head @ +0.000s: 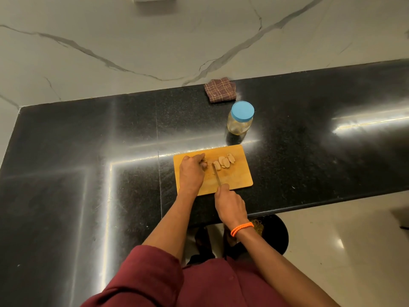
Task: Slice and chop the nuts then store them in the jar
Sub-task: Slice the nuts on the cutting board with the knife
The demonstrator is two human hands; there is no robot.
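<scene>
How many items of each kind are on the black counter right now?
Wooden cutting board: 1
Clear jar with blue lid: 1
Brown checked cloth: 1
Metal knife, gripped by the right hand: 1
Total: 4

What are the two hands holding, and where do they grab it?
The right hand grips a thin metal knife by its handle. The left hand pinches a pale nut piece at its end.

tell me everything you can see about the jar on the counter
The jar is a small clear container, glass or plastic by its look, with a round light-blue lid closed on top. It stands upright on the black counter, just beyond the wooden cutting board, nearer than the checked cloth. It looks nearly empty. Nothing else touches it.
</scene>
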